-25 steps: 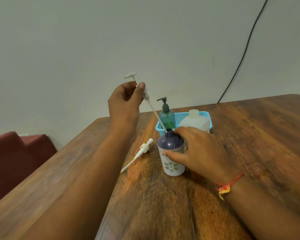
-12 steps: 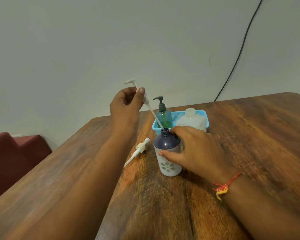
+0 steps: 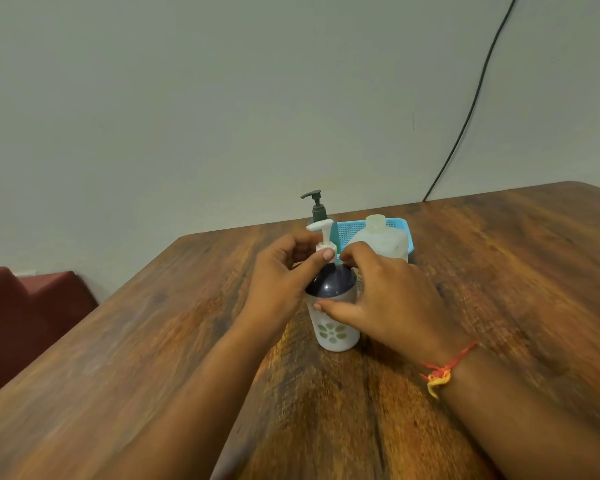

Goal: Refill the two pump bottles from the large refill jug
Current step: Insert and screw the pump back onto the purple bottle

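Note:
A white pump bottle (image 3: 334, 336) with a dark purple dome top and flower print stands on the wooden table (image 3: 499, 271). Its white pump head (image 3: 322, 226) sits in the neck, dip tube fully inside. My left hand (image 3: 279, 284) pinches the pump collar from the left. My right hand (image 3: 390, 304) wraps the bottle's right side, thumb across the front. Behind them, a green bottle with a dark pump (image 3: 317, 209) and the translucent refill jug (image 3: 383, 237) with its white cap stand in a blue basket (image 3: 401, 226). The other loose white pump is hidden behind my left hand.
A dark red seat (image 3: 25, 313) sits beyond the table's left edge. A black cable (image 3: 471, 102) runs down the wall to the table's back edge. The basket stands close to the table's far edge.
My left hand has come down with the white pump, sliding its tube into the bottle until the head sits on the neck. My right hand has stayed on the bottle.

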{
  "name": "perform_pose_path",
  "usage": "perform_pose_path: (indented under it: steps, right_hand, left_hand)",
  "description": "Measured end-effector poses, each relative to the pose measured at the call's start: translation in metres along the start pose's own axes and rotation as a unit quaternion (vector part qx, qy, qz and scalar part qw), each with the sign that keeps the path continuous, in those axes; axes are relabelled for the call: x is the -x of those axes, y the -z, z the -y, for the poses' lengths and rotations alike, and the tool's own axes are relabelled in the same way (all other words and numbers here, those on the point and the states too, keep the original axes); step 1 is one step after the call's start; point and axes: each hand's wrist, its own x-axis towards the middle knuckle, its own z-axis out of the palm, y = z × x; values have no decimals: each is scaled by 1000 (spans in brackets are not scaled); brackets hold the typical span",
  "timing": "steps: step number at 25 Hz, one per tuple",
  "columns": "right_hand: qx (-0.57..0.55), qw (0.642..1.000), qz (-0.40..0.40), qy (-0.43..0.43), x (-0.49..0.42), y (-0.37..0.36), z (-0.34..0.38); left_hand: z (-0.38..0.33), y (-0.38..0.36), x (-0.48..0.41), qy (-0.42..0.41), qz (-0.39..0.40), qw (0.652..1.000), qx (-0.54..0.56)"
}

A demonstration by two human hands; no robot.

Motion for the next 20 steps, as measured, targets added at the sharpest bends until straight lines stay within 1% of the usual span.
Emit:
perform_pose_path:
  steps: [4,8,12,17,20]
  right_hand:
    - [2,1000,-11,2,1,1,0]
    - [-1,1000,-9,4,0,0,0]
    - [-5,1000,-15,11,1,-1,0]
    - [-8,1000,-17,10,1,0,1]
    - [-9,1000,-13,9,1,-1,0]
  left_hand:
    - [4,1,2,6,4,1000,1]
    - [7,5,5,20,36,999,19]
    - [9,11,4,21,65,998,3]
    - [7,9,5,23,32,999,-11]
    - [8,5,3,14,56,997,-43]
